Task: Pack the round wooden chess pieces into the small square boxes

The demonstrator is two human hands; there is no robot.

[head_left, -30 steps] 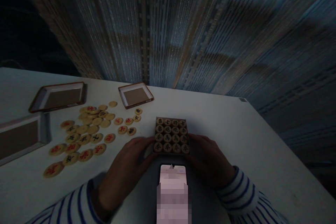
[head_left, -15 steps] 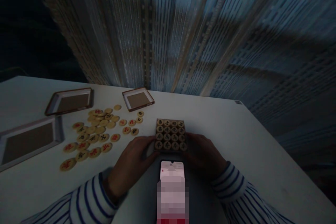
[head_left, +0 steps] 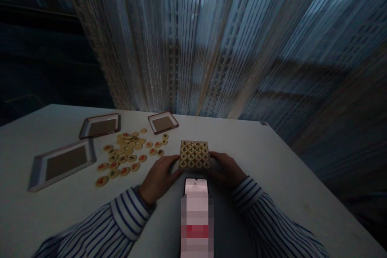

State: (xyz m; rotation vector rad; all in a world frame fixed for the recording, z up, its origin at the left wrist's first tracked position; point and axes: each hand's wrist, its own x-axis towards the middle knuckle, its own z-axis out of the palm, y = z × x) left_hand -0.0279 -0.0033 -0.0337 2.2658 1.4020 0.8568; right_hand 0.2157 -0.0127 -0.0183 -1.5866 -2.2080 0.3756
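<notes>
A small box filled with rows of round Chinese chess pieces, black characters facing up, sits on the white table in front of me. My left hand grips its left side, thumb at the near corner. On the opposite side my right hand holds the box the same way, its fingers partly in shadow. Just below the box lies a phone with a lit screen, its lower part blurred out. Loose xiangqi pieces, some red-marked, some black, some blank side up, are scattered left of my left hand.
Three shallow box lids or trays stand at the left and back: a large tray, a brown-rimmed tray and a smaller tray. A string curtain hangs behind the far edge of the white table.
The view has tilted up and shifted left, showing more of the large tray and the curtain. Both hands keep their hold on the box of pieces.
</notes>
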